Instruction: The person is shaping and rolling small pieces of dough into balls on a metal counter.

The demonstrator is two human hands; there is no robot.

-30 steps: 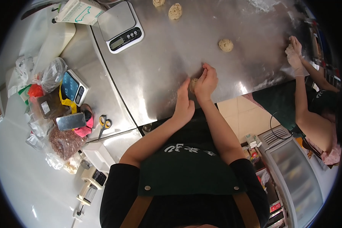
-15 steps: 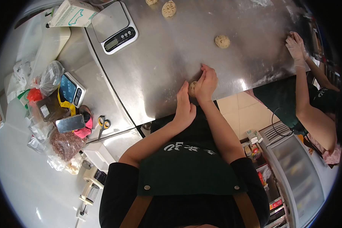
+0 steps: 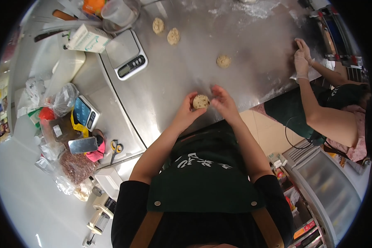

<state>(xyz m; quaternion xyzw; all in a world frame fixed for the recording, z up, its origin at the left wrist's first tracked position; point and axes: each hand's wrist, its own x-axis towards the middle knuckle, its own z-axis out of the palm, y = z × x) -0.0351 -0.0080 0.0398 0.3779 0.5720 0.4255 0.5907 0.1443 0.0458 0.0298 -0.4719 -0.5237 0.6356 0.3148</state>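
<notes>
A round, speckled dough ball (image 3: pixel 201 101) is gripped between the thumb and fingers of my left hand (image 3: pixel 188 110), close to the near edge of the steel table. Just to its right is my right hand (image 3: pixel 225 104), fingers apart and a little blurred, holding nothing. Farther out on the table lie three more dough pieces: one (image 3: pixel 223 61) beyond my right hand, and a pair, one (image 3: pixel 173 36) nearer and another (image 3: pixel 158 25) behind it.
A white kitchen scale (image 3: pixel 128 56) stands at the far left, beside a carton (image 3: pixel 88 38). Scissors (image 3: pixel 115 149), a phone (image 3: pixel 83 145) and a second scale (image 3: pixel 86 112) lie left among bags. At right, a co-worker's gloved hands (image 3: pixel 302 58) rest over the steel table (image 3: pixel 186 78).
My hands have parted from around the dough ball, which the left now grips. The right has drawn aside with its fingers spread. The view has tilted, showing more of the table's far side.
</notes>
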